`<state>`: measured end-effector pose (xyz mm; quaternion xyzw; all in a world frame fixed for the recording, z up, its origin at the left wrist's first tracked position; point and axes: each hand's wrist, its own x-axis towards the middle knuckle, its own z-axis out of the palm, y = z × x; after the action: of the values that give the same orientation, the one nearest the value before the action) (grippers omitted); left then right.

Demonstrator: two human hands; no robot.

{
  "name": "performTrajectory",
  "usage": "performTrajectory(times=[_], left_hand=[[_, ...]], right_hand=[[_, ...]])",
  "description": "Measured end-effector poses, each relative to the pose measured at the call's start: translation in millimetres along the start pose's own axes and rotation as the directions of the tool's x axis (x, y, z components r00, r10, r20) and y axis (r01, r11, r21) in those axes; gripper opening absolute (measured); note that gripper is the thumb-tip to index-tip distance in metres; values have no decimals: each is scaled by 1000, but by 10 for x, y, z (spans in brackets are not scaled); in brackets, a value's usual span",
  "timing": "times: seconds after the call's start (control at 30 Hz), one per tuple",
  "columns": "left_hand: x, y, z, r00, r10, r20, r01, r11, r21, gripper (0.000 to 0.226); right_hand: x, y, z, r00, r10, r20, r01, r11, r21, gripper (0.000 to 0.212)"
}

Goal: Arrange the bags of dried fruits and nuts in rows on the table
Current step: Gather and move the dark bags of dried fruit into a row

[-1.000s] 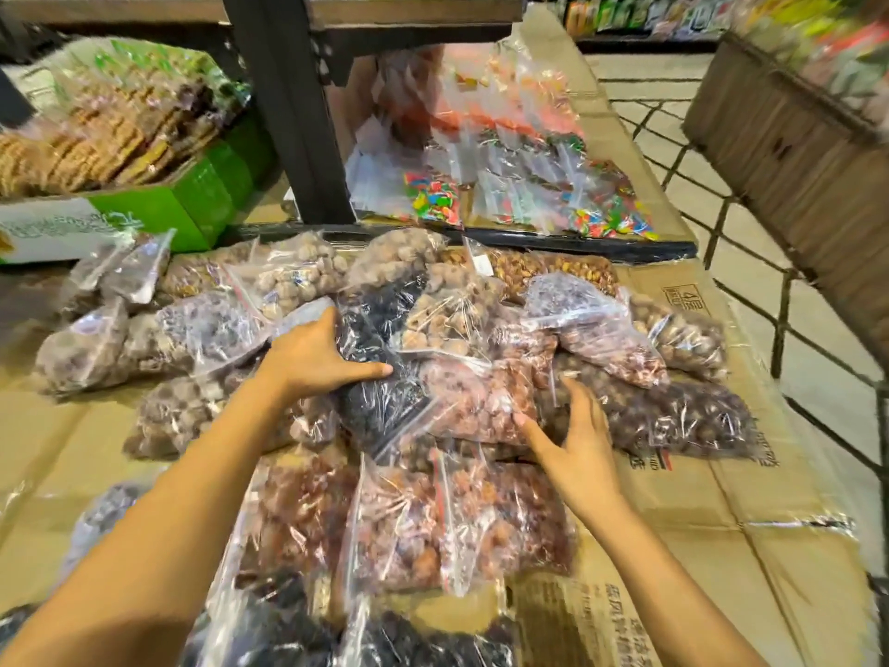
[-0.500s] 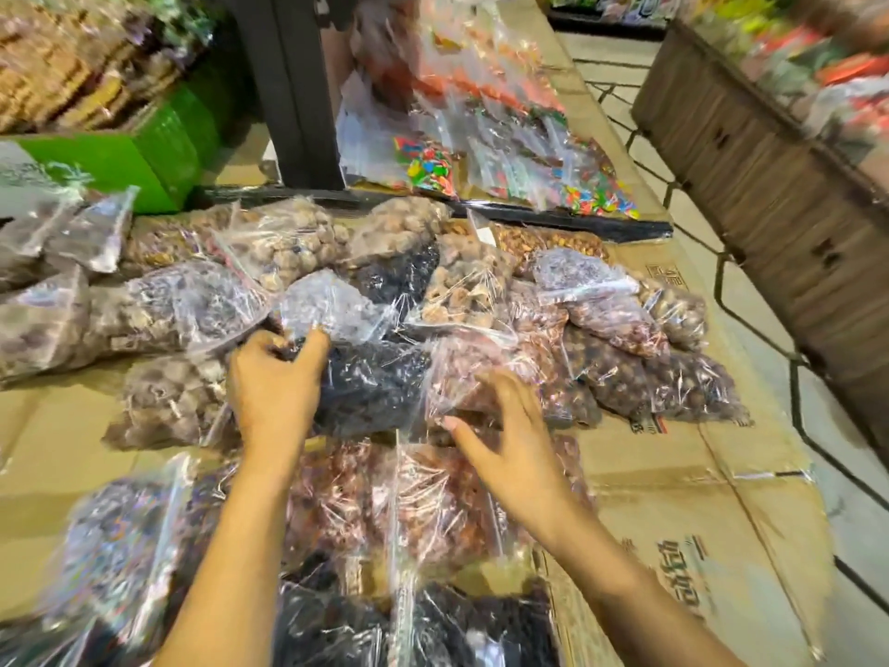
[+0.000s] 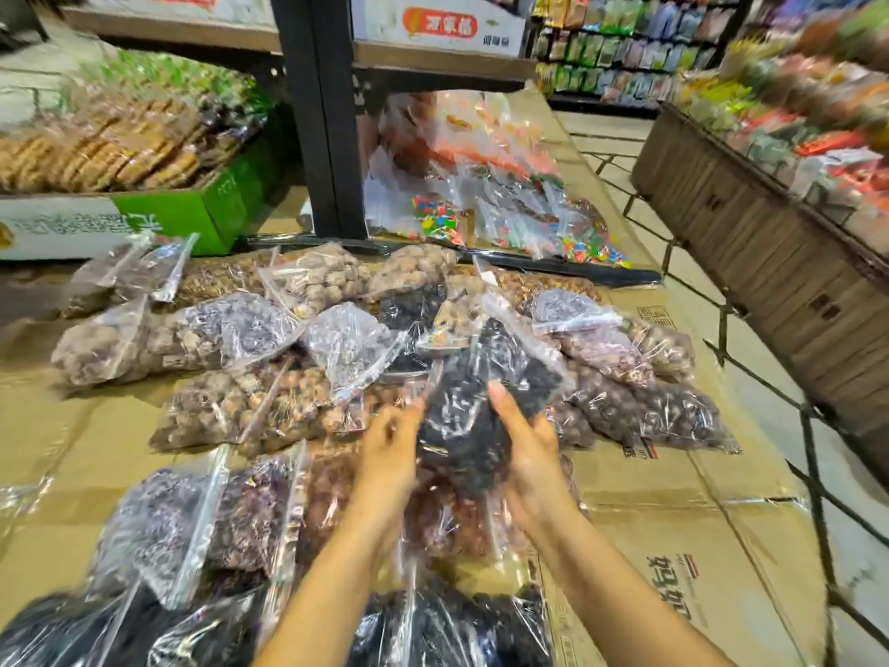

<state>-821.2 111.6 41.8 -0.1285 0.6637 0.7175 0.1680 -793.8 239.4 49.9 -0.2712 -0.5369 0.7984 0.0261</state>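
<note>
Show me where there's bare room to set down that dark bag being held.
The dark bag could go on bare cardboard right of the pile, or the left patch in front of the pale nut bag. The pile itself is crowded.

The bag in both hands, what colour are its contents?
The bag holds nearly black dried fruit in clear plastic; head view shows it.

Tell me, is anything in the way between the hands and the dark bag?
No, nothing. The left hand and the right hand both hold the dark bag, one on each side, above the other bags.
</note>
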Motion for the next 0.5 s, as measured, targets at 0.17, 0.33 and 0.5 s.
performTrajectory(times=[0.17, 0.33, 0.5], left_hand=[[149, 40, -86, 983, 120, 138, -158, 938, 308, 7], [724, 478, -155, 934, 357, 13, -333, 859, 389, 49], [1562, 657, -93, 934, 325, 151, -324, 587, 742, 72]], right_hand=[[125, -173, -431, 957, -165, -238, 118, 973, -199, 102], [266, -258, -597, 953, -194, -234, 150, 970, -193, 75], [389, -75, -636, 961, -178, -213, 117, 956, -271, 56]])
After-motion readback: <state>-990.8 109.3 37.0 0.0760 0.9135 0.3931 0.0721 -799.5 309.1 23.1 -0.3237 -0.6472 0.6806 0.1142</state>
